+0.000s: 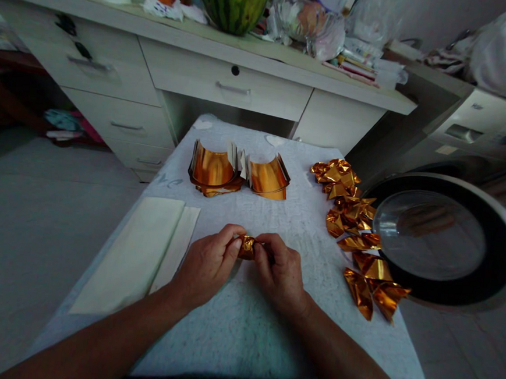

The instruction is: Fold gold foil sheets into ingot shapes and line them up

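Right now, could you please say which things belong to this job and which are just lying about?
Likely job things:
gold foil piece in left hand and right hand
gold foil stacks
folded foil pieces
pale flat sheets, possibly

Likely lying about:
watermelon
plastic bag

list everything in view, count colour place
cloth-covered table: one, pale blue-grey, centre
foil piece: one, gold, above table's middle
curved foil stacks: two, gold, table's far half
folded foil pieces: several, gold, table's right
paper sheets: at least two, cream, table's left
watermelon: one, striped green, countertop
other countertop items: several, mixed colours, around watermelon
drawer cabinet: one, white, behind table
washing machine: one, grey, right
left hand: one, foil's left
right hand: one, foil's right
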Tool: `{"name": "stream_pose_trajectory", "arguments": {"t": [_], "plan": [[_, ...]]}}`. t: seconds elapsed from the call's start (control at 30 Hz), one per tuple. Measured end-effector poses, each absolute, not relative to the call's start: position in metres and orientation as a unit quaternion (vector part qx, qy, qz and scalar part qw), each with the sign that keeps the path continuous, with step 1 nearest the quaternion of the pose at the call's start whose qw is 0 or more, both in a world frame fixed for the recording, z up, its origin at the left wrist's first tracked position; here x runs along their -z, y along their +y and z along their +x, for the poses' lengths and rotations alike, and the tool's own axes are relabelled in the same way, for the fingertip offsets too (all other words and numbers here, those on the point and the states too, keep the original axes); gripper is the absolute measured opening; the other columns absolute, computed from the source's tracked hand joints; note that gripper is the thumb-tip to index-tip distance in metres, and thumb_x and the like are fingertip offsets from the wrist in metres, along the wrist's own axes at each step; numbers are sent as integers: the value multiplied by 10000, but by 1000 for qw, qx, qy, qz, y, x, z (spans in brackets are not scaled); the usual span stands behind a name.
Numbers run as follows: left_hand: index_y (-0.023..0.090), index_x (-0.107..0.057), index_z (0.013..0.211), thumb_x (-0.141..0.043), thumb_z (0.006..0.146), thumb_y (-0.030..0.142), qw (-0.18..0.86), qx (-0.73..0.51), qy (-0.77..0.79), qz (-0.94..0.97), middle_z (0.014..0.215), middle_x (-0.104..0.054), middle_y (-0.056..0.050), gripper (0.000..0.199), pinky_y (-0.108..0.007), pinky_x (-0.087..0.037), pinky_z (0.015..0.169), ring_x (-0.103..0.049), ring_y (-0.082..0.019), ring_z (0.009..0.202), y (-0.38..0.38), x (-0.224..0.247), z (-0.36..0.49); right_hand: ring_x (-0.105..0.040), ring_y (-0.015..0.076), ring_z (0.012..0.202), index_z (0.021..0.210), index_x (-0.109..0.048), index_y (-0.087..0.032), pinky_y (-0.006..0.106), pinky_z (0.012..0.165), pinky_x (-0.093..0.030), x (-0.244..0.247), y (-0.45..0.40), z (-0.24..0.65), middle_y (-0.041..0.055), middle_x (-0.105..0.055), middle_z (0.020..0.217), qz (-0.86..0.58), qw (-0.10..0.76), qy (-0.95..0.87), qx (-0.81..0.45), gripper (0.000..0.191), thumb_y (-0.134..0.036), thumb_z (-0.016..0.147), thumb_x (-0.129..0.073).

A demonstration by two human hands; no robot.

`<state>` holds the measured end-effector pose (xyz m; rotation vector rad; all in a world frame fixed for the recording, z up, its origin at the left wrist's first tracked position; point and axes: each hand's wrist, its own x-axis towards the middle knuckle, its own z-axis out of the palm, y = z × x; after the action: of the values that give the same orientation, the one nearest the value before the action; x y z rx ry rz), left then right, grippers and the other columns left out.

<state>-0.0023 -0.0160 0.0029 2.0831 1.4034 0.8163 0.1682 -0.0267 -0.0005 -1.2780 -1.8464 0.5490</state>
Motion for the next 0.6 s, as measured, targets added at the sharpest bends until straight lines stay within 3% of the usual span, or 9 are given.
{"name": "stream_pose_trajectory", "arguments": {"t": [0.27, 0.47, 0.6], "plan": [[216, -544, 1084, -380, 950, 257, 262, -284, 549, 741, 827, -720, 4, 216, -301, -474, 657, -700, -194, 729, -14, -5, -3, -511, 93, 496, 1080, -524, -176, 200, 498, -383, -1, -24, 178, -63, -527, 610, -497, 433, -706, -261, 184, -237, 909, -495], [219, -549, 1098, -370, 971, 301, 290, -291, 539, 736, 870, -721, 2, 234, -294, -470, 680, -695, -188, 775, -12, -6, -4, -486, 86, 498, 900, -522, -201, 194, 490, -364, 5, -18, 178, -64, -528, 606, -517, 430, -686, -278, 44, -182, 863, -510], [219, -561, 1130, -334, 999, 350, 322, -300, 525, 729, 811, -699, 16, 293, -282, -452, 660, -674, -175, 738, -13, -9, -4, -480, 85, 494, 902, -520, -206, 197, 493, -357, 9, -16, 180, -69, -527, 609, -520, 435, -668, -305, 53, -171, 866, -504]]}}
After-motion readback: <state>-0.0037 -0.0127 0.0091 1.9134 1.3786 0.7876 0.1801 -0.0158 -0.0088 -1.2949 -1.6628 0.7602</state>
